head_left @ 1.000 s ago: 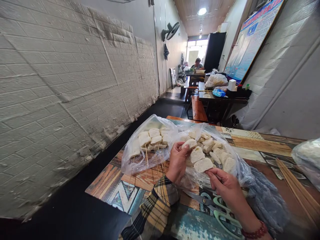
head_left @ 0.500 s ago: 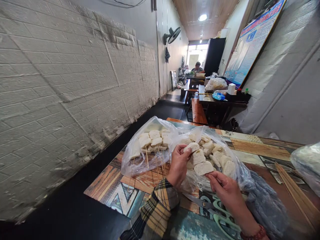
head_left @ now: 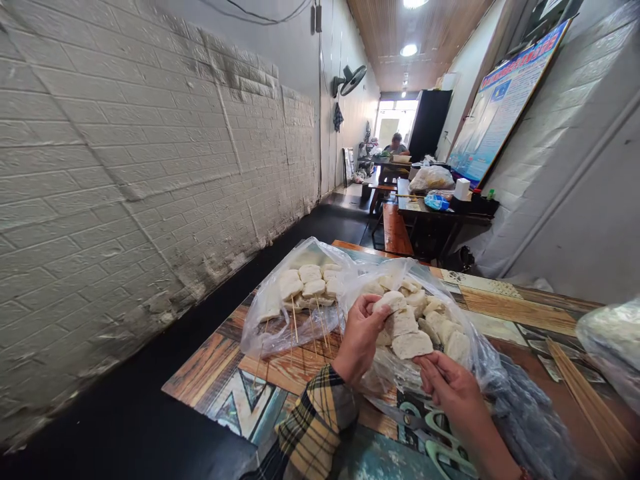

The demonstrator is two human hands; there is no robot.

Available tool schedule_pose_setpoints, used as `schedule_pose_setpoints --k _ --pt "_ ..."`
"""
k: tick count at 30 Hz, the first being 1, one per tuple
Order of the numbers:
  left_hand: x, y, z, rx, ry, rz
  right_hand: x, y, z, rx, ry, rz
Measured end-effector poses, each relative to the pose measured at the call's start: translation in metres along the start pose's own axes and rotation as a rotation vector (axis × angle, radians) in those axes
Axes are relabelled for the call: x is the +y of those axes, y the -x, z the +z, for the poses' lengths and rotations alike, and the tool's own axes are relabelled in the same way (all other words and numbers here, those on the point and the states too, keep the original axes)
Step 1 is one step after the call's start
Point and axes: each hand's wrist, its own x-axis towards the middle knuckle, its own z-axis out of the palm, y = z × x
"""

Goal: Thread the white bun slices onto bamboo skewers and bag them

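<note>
My left hand (head_left: 361, 337) is closed, thumb and fingers gripping the top piece of a short row of white, spongy-looking slices (head_left: 401, 323). At the lower end of this row my right hand (head_left: 445, 380) pinches with thumb and fingers. The slices hang in line as on a skewer, but the stick itself is hidden. Behind the row lies an open clear plastic bag (head_left: 467, 313) with many loose slices. To its left, another clear bag (head_left: 265, 283) holds slices on thin wooden skewers (head_left: 295, 322), their ends pointing toward me.
Scissors with green handles (head_left: 445, 460) lie beneath my right forearm. A bundle of bare skewers (head_left: 583, 393) and crumpled grey plastic (head_left: 530, 420) are on the right of the patterned table (head_left: 200, 380). Farther back stand a bench (head_left: 397, 230), another loaded table and a seated person (head_left: 396, 144).
The view has shifted slightly. Both hands and the row of slices sit a little lower and farther right in the picture; both grips look the same.
</note>
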Motion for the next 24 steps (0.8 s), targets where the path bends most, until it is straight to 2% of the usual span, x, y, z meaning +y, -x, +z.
schedule_pose_setpoints --k 4,10,17,24 --pt "0.005 0.002 -0.001 -0.032 0.037 -0.023 -0.006 0.003 0.000 0.017 -0.021 0.010" --pt "0.001 0.002 -0.002 -0.069 -0.121 0.070 -0.012 0.005 0.001 0.034 0.026 -0.016" --pt "0.004 0.003 -0.001 -0.026 -0.108 0.162 -0.002 0.003 -0.009 0.041 0.113 -0.041" --pt "0.004 0.004 0.000 -0.020 -0.103 0.138 0.005 -0.003 -0.009 0.133 0.163 -0.054"
